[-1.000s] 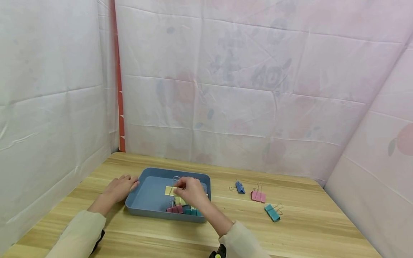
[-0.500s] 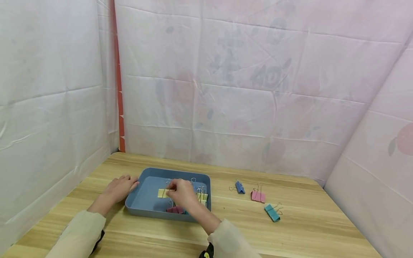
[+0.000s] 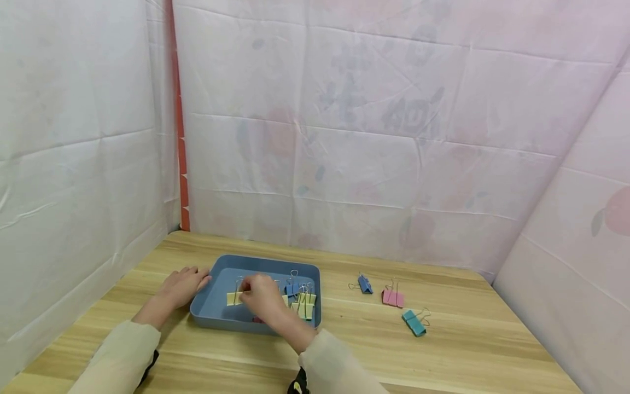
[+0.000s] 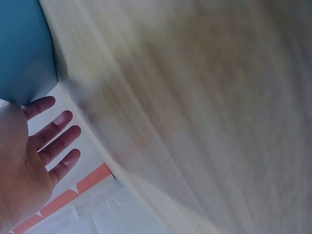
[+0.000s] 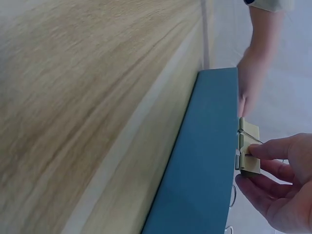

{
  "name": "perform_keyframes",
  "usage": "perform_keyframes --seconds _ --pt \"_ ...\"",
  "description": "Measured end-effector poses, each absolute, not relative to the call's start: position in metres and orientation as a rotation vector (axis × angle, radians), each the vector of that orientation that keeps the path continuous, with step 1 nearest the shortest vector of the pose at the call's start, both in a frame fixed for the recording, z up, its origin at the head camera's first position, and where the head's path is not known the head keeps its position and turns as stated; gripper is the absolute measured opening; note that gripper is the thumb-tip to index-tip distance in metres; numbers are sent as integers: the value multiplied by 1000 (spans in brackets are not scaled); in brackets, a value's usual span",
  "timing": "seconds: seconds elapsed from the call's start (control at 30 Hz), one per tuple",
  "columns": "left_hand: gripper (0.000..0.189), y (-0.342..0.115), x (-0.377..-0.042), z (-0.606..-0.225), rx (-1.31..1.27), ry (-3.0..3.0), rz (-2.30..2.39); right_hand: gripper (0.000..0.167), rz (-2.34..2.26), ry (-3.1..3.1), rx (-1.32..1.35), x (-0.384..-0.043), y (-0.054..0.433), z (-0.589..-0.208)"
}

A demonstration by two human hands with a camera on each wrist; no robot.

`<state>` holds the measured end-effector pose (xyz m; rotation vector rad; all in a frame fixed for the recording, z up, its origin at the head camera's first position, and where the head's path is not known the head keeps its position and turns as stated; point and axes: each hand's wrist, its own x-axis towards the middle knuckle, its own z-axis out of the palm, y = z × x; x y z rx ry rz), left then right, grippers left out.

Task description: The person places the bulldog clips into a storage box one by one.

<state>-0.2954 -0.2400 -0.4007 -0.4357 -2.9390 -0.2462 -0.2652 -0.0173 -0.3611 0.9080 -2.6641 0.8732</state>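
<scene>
My right hand (image 3: 261, 295) is over the blue tray (image 3: 204, 311), pinching a yellow binder clip (image 3: 232, 299) between thumb and fingers. In the right wrist view the clip (image 5: 247, 139) shows just past the tray's wall (image 5: 207, 131), with its wire handle pointing toward the hand. My left hand (image 3: 181, 287) lies at the tray's left side, fingertips right at the rim; the left wrist view shows its fingers (image 4: 57, 141) spread and fairly straight. In the right half of the tray sit a blue clip (image 3: 291, 290) and several yellow clips (image 3: 305, 311). A dark red clip (image 3: 256, 319) is mostly hidden behind the right hand.
On the wooden table (image 3: 354, 361), right of the tray, lie a blue binder clip (image 3: 365, 284), a pink one (image 3: 392, 299) and a teal one (image 3: 414, 323). White sheeting (image 3: 364, 137) stands behind the table and on both sides.
My right hand has moved left across the tray with the yellow binder clip, uncovering the blue and yellow clips on the right. The left hand has stayed at the rim.
</scene>
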Motion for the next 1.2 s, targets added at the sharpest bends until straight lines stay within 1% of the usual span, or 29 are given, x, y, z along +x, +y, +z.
perform_keyframes --seconds 0.13,0.37,0.67,0.87,1.2 --pt "34 -240 -295 -398 -430 -2943 -242 11 810 -2745 912 -264 -24 -361" --pt "32 -239 -293 -397 -423 -2940 -245 8 570 -2842 962 -266 -31 -363" --pt "31 -238 -294 -398 -434 -2932 -258 8 385 -2902 992 -264 -29 -366" --pt "32 -239 -294 -399 -432 -2926 -256 6 400 -2834 1017 -264 -24 -368" --pt "33 -240 -293 -399 -422 -2948 -272 7 612 -2739 1063 -262 -10 -359"
